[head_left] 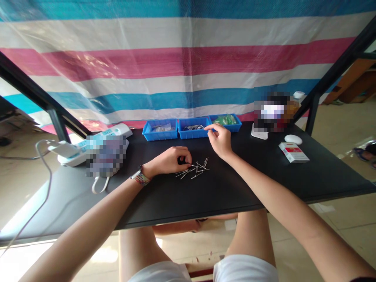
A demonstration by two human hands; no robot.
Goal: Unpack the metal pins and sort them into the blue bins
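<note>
A loose pile of thin silver pop rivets lies on the black table. My left hand rests at the left side of this pile, thumb and fingertips pinched on the end of a rivet. Above the front right corner of the middle blue bin, which holds more silver rivets, is my right hand. Its index finger and thumb are drawn together; whatever is between them is too small to make out.
A left blue bin holds clear packets, and a right blue bin holds green-tinted bags. A power strip with a plug and cable lies at left. At right are a red-and-white box, a white oval object and a bottle.
</note>
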